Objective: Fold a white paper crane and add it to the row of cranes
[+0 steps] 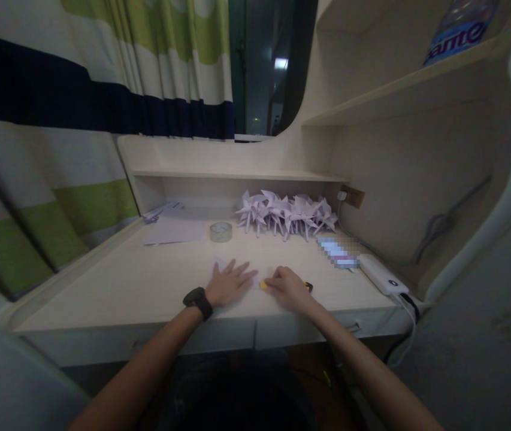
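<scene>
white desk (124, 287), paper (218, 262), pinwheels (298, 209), tape roll (220, 237)

A white piece of paper (218, 262) lies flat at the lower centre of the frame, mostly covered by your spread left hand (232, 284), a pale corner showing beyond your fingers. Just to its right, you grip what looks like a yellow-and-black cutter (263, 285) in your right hand (289, 289), its yellow end pointing left, its dark end right, its middle hidden
</scene>
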`<state>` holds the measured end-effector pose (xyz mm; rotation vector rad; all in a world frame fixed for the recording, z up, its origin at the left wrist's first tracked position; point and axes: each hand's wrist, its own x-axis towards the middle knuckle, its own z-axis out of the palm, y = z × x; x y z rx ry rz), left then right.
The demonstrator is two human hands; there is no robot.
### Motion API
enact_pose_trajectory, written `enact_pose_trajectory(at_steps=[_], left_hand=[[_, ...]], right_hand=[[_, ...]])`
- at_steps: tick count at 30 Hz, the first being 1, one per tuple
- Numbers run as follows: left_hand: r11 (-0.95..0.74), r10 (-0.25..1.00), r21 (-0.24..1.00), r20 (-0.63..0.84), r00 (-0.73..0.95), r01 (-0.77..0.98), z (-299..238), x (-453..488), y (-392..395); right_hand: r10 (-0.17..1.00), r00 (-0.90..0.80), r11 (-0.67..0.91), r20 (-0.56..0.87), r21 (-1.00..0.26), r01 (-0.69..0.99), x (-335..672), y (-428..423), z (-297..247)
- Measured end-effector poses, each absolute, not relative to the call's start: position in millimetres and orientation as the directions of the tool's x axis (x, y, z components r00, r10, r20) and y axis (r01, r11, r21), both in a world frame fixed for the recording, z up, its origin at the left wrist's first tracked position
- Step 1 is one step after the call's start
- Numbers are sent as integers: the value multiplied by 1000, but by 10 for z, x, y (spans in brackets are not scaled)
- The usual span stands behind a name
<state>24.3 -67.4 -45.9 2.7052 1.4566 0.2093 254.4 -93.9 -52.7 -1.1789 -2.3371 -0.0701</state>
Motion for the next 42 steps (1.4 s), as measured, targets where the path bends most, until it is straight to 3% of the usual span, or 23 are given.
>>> enact_pose_trajectory(at_steps=[15,22,32,42], left_hand=[[-553,833,118,89,546,825,-469,236,-665],[-573,810,53,183,557,818,-399,47,-648],[-554,830,74,122,544,829,-515,-78,-597],[-549,833,80,140,536,832,-538,-78,-595]], right_hand=[[770,-458,578,444,-181,796,2515,-1039,-483],[779,-455,566,431,-170,807,2520,-1018,-490],[791,-446,557,418,-192,808,2478,-1013,-479],[733,-512,628,447,-157,762,2453,-1015,-503]])
